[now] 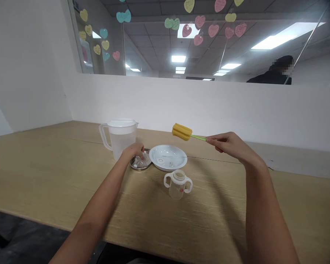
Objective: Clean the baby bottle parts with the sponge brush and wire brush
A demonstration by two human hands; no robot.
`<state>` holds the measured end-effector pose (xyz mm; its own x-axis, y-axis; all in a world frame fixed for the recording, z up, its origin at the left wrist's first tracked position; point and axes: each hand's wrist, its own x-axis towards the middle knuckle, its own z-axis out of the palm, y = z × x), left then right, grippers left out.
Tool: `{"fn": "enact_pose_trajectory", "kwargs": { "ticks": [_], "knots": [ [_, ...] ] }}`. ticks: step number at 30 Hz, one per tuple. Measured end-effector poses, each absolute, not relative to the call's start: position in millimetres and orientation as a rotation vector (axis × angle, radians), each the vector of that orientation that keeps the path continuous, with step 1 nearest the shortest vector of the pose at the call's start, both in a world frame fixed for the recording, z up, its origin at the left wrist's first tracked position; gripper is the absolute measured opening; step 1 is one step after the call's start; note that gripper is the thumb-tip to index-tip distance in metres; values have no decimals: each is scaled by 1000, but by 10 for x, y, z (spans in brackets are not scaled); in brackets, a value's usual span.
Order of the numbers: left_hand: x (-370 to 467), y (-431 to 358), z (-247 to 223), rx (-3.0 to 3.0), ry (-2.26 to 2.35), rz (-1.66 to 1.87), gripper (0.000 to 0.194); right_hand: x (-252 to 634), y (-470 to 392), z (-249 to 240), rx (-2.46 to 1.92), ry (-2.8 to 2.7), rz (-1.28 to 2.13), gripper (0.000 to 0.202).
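Observation:
My right hand (227, 145) is closed around the thin green handle of a yellow sponge bottle brush (182, 131), raised above the table with its head pointing left. My left hand (134, 150) reaches down to a round metal tray (139, 169), its fingers closed on a clear plastic piece (143, 160) that they partly hide. Beside the tray stands a white bowl (178, 160) with a small white disc (160, 161) and a small clear part (171, 164) inside. In front of the bowl, a two-handled baby bottle (177, 187) stands upright with its top off.
A translucent lidded pitcher (123, 137) holding liquid stands behind my left hand, its handle to the left. The wooden table (57, 172) runs up to a white wall (154, 99). Above is a window with heart-shaped notes (200, 21); a person (275, 73) shows in the glass.

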<state>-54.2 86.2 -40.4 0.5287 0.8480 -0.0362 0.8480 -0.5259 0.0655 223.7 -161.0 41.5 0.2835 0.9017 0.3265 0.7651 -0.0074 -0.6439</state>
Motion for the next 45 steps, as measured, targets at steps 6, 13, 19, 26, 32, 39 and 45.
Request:
{"fn": "enact_pose_trajectory", "kwargs": {
  "ticks": [6, 13, 19, 26, 32, 39, 45],
  "knots": [
    [-464, 882, -494, 2702, 1491, -10, 60, 2252, -1604, 412, -1817, -1509, 219, 43],
    [-371, 782, -505, 2721, 1485, -4, 65, 2229, -1618, 424, -1802, -1527, 195, 43],
    [-374, 722, -473, 2689, 1489, -35, 73, 2211, -1626, 433, -1806, -1532, 197, 43],
    [-521, 592, -111, 2714, 1424, 83, 107, 2223, -1633, 437, -1807, -1538, 186, 40],
    [-224, 218, 82, 2737, 900, 804, 61, 2224, -1623, 447, -1778, -1531, 170, 40],
    [231, 171, -281, 2922, 974, 380, 36, 2186, -1651, 464, -1744, -1514, 124, 35],
    [222, 212, -453, 2906, 1185, 113, 31, 2205, -1643, 462, -1750, -1523, 129, 37]
  ]
}}
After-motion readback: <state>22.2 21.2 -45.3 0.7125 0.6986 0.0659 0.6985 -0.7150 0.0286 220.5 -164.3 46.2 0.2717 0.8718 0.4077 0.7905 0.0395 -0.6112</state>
